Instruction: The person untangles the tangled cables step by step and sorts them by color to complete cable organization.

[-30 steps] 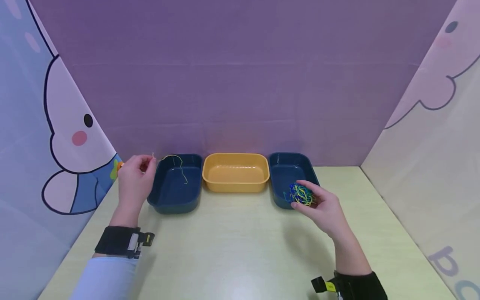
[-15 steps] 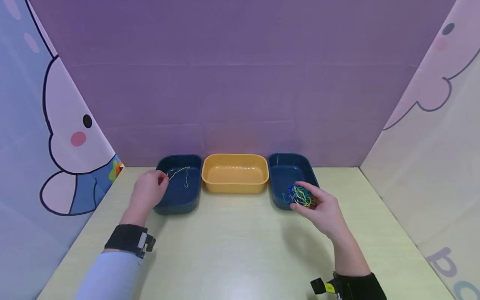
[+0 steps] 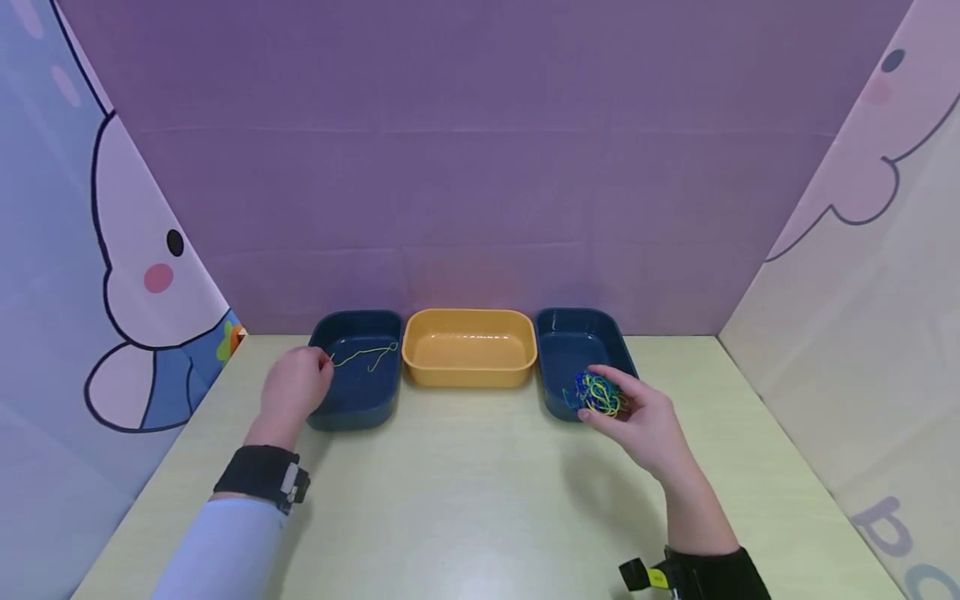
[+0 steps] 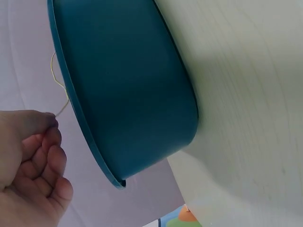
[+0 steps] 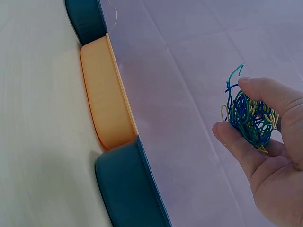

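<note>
My left hand [image 3: 295,385] pinches one end of a thin yellow wire [image 3: 354,357] between thumb and fingertips, at the left rim of the left dark blue bin [image 3: 352,415]. The wire's bent, looped far end stretches over the inside of that bin. In the left wrist view, the wire [image 4: 58,80] runs from the fingertips past the bin's rim. My right hand [image 3: 648,425] holds a tangled ball of blue, green and yellow wires [image 3: 597,393] between thumb and fingers, over the front of the right dark blue bin [image 3: 581,337]. A loose green end [image 5: 236,71] sticks out of the ball.
Between the two blue bins stands a yellow bin [image 3: 470,375], all three in a row at the back of the pale table [image 3: 480,483]. A purple backdrop [image 3: 480,167] rises behind them. Printed cartoon panels [image 3: 135,333] flank the table on both sides.
My left hand has moved right and lower, bringing the yellow wire further across the left blue bin. The right hand keeps its hold on the wire ball and has hardly moved.
</note>
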The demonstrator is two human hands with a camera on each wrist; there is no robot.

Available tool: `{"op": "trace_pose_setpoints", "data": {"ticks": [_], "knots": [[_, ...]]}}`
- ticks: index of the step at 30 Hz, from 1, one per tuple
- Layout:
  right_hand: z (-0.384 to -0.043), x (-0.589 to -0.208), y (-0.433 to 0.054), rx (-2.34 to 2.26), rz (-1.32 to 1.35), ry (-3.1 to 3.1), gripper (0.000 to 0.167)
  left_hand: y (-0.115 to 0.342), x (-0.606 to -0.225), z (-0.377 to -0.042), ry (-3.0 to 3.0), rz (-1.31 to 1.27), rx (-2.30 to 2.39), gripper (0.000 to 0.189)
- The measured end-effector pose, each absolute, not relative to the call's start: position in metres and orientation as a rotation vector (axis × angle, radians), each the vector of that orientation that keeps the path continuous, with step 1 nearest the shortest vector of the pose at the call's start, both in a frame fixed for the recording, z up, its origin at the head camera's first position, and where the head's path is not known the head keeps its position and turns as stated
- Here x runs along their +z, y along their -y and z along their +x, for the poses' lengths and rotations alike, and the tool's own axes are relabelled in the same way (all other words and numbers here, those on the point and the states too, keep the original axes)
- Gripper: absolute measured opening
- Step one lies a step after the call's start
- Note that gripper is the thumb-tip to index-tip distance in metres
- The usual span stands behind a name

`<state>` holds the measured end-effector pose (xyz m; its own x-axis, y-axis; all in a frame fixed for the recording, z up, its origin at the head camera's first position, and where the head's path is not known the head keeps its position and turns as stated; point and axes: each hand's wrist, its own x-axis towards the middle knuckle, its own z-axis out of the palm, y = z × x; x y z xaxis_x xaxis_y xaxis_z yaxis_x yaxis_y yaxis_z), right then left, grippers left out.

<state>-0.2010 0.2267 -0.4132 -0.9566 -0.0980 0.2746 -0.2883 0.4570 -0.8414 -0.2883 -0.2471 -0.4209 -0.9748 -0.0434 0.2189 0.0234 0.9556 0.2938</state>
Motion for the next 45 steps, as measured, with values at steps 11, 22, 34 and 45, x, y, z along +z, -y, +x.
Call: {"op": "trace_pose_setpoints", "data": {"ticks": [11, 22, 34, 45], "knots": [[-0.202, -0.411, -0.226, 1.537, 0.352, 2.498, 0.057, 0.257, -0.42, -0.285, 2.857, 0.109, -0.377, 0.022], [-0.201, -0.412, -0.226, 1.537, 0.352, 2.5, 0.057, 0.254, -0.422, -0.284, 2.918, 0.173, -0.437, 0.025], [-0.202, -0.412, -0.226, 1.539, 0.348, 2.499, 0.057, 0.252, -0.422, -0.284, 2.853, 0.153, -0.479, 0.046], [-0.202, -0.412, -0.226, 1.528, 0.349, 2.503, 0.057, 0.224, -0.394, -0.272, 2.749, -0.005, -0.776, 0.097]]}}
